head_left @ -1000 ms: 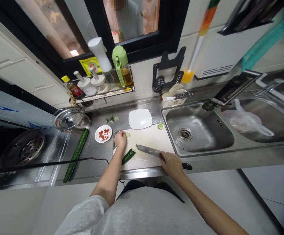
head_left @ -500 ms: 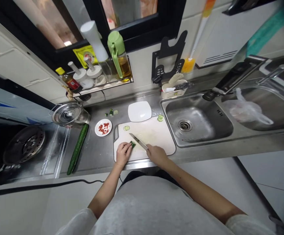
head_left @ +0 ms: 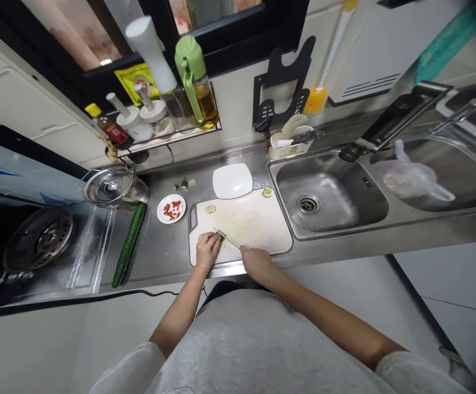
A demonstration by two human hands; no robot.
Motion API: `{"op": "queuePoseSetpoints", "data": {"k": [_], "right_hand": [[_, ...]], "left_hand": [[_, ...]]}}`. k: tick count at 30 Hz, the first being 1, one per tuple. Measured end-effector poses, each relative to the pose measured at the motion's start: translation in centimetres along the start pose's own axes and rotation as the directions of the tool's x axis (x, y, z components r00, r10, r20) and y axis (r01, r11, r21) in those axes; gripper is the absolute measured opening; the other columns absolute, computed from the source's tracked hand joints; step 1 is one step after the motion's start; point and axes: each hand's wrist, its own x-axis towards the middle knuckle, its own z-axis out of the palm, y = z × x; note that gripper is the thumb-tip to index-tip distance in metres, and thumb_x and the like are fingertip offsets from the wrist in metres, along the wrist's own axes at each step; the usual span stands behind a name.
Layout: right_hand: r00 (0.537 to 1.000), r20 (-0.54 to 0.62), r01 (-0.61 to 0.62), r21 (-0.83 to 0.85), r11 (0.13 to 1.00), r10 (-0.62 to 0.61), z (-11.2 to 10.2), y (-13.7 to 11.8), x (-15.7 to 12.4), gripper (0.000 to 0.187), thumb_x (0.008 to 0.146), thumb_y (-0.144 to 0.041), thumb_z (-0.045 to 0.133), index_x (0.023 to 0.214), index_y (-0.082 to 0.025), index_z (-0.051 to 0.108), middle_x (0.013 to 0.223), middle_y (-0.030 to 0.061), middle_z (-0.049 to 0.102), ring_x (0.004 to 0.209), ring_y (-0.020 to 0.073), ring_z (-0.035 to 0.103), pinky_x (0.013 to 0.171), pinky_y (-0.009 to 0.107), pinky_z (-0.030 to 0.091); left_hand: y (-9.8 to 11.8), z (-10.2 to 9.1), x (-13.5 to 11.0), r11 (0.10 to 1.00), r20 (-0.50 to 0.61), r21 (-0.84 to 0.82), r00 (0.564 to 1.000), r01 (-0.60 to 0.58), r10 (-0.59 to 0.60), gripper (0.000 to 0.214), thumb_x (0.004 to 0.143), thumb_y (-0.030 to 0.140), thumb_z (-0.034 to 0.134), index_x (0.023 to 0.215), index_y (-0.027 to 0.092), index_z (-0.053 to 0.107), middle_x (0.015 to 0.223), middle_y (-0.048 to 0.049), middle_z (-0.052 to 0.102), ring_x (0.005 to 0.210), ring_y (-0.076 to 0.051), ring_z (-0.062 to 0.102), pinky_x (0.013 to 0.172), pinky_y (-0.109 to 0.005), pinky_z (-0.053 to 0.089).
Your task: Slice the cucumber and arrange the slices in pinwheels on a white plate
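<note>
My right hand [head_left: 257,265] is closed round the handle of a knife [head_left: 230,239], its blade pointing up and left over the white cutting board [head_left: 266,227]. With bent fingers, my left hand [head_left: 207,250] holds a short piece of cucumber [head_left: 222,235] on the board, mostly hidden by the fingers and blade. The blade's edge is at that piece. Thin cucumber slices [head_left: 210,209] lie at the board's upper left. More cucumber pieces [head_left: 267,192] sit in its upper right corner.
A whole cucumber [head_left: 129,245] lies on the counter at left, beside a lidded steel pot [head_left: 114,189]. Behind the board are a plate of chopped red bits [head_left: 171,209], cucumber scraps [head_left: 184,183] and a white dish [head_left: 232,181]. The sink [head_left: 332,202] is at right.
The knife has moved left and its blade has turned more upright, now against the cucumber piece. My left hand keeps its hold. The camera view has shifted slightly.
</note>
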Motion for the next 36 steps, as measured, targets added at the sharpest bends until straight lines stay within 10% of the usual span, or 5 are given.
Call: {"op": "queuePoseSetpoints", "data": {"k": [36], "right_hand": [[0.998,0.035,0.049,0.053,0.997,-0.051,-1.0,-0.8,1.3,0.027,0.088,-0.006,0.041,0.105,-0.011,0.062,0.094,0.0167,0.070,0.095,0.0214,0.067,0.078,0.028,0.049]], "left_hand": [[-0.1,0.5,-0.1,0.998,0.057,-0.038,0.998,0.040,-0.037,0.015,0.088,0.023,0.054,0.084,0.021,0.068,0.084,-0.0058,0.061,0.084,-0.016,0.057,0.076,-0.030,0.048]]}}
